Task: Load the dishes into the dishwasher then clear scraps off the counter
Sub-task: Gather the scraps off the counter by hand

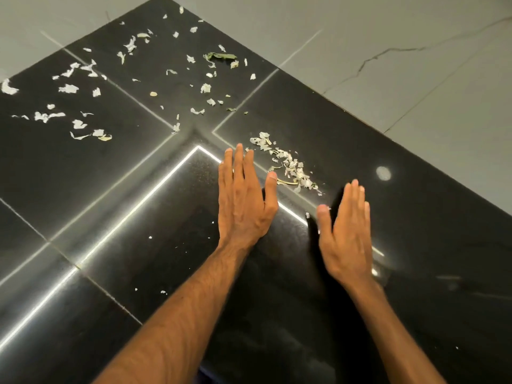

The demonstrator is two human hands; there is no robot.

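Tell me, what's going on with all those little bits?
A person seems to be gathering scraps on the black counter with bare hands. The left hand and right hand are both open and flat, with a small pile just beyond and between them. Many more scraps lie scattered farther back, not yet gathered.
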